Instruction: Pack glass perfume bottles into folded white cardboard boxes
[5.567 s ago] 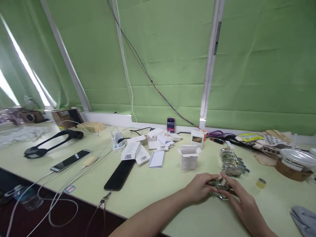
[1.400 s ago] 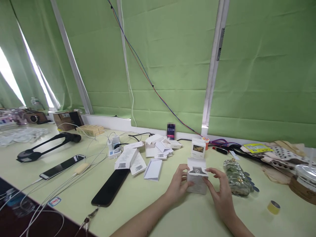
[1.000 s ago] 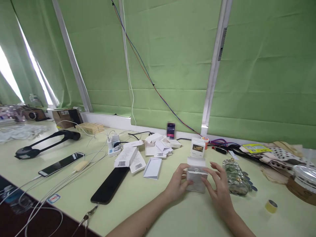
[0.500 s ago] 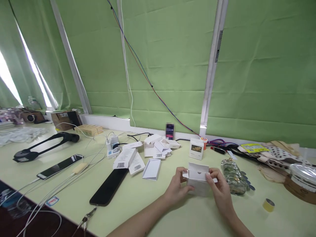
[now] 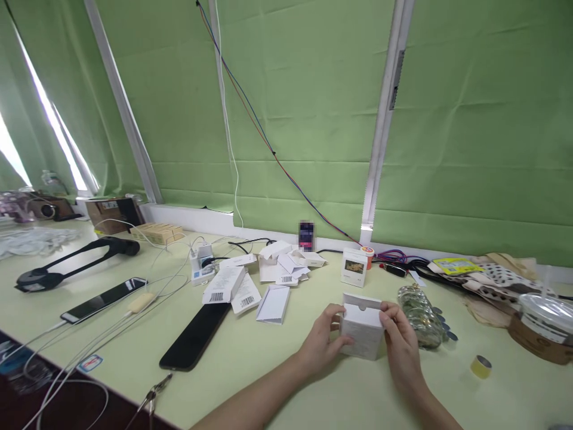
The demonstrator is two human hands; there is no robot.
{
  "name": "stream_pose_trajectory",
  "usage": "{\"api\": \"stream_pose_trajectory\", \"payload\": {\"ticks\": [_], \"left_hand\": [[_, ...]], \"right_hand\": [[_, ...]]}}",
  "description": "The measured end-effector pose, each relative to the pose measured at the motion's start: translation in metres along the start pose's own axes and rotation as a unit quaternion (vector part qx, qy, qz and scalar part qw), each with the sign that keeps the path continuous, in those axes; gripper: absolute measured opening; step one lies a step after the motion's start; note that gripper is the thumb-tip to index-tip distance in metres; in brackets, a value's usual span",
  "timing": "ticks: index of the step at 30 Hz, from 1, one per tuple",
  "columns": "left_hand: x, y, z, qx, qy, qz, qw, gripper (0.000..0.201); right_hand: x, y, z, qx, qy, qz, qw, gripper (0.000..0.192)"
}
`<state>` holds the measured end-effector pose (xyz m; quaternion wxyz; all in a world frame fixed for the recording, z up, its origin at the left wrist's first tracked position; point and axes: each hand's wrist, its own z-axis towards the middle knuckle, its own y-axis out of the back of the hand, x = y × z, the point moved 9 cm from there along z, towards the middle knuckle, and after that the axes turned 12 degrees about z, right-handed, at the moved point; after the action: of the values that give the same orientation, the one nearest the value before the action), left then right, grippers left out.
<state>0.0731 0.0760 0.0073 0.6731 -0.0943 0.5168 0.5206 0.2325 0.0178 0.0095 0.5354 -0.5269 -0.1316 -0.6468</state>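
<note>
A small white cardboard box (image 5: 362, 329) stands on the pale green table (image 5: 277, 364), near its front edge. My left hand (image 5: 321, 340) grips its left side and my right hand (image 5: 400, 339) grips its right side. The box's top flap stands up at the back. Just right of my right hand lies a clear packet of shiny small items (image 5: 419, 316). A second small white box with a picture (image 5: 354, 267) stands behind.
Several flattened white cartons with barcodes (image 5: 233, 286) lie left of centre, next to a long black slab (image 5: 196, 335). A phone (image 5: 102, 300), cables and a black handled device (image 5: 67, 266) sit further left. A tape roll (image 5: 481, 365) and a lidded cup (image 5: 541, 319) are at right.
Earlier both hands worked shiny items on the table; then they took the white box. In the last second the side flaps were folded in, and the box shifted slightly right.
</note>
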Motion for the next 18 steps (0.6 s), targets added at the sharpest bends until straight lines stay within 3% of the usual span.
{"api": "stream_pose_trajectory", "payload": {"ticks": [6, 10, 18], "left_hand": [[-0.006, -0.001, 0.000, 0.044, -0.013, 0.084, 0.995, 0.046], [-0.009, 0.001, 0.000, 0.039, -0.022, 0.085, 0.995, 0.045], [-0.009, 0.001, 0.001, 0.030, -0.011, 0.074, 0.997, 0.043]], "right_hand": [[0.001, 0.005, -0.001, -0.038, 0.000, 0.026, 0.999, 0.024], [0.008, 0.002, -0.002, 0.000, 0.029, -0.036, 0.999, 0.019], [0.031, -0.002, -0.003, 0.006, 0.111, -0.157, 0.981, 0.043]]}}
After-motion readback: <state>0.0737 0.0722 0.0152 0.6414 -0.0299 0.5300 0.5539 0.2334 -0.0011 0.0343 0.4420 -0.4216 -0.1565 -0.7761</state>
